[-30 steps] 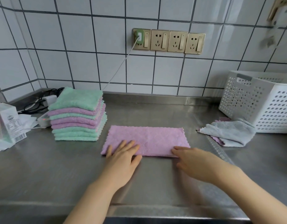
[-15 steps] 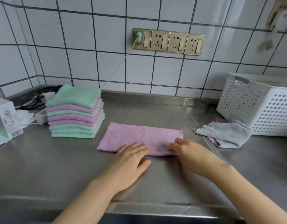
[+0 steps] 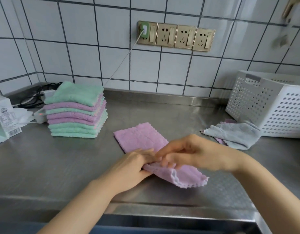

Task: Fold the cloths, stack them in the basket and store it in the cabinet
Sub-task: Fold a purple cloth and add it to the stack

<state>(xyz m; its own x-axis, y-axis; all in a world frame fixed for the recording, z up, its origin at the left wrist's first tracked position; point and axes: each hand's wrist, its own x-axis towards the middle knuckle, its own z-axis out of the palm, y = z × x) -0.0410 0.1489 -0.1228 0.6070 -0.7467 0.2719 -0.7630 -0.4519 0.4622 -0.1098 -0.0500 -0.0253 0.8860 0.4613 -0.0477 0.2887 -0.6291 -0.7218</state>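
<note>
Near the front edge of the steel worktop [image 3: 44,166], both hands met over the pink cloth [image 3: 142,137]. The left hand [image 3: 134,164] gripped the cloth's near fold, fingers curled into it, while the right hand [image 3: 193,152] pinched the same cloth from above with bent fingers — a loose corner with a pale scalloped hem hung out below that hand, toward the front edge. The far part of the cloth lay flat on the worktop, about midway across.

Further back, toward the left edge, stood a stack of folded cloths [image 3: 76,110], green and pink layers squared up. Beside it, at the left edge, sat a small carton [image 3: 3,115] and a white adapter [image 3: 40,115], with dark cables [image 3: 32,97] behind. Toward the right edge a grey cloth [image 3: 237,135] lay crumpled over a bit of pink one, touching the white perforated basket [image 3: 270,105] — that stood at the back right. On the tiled wall behind, a row of sockets [image 3: 176,36] held one plug with a white cord.
</note>
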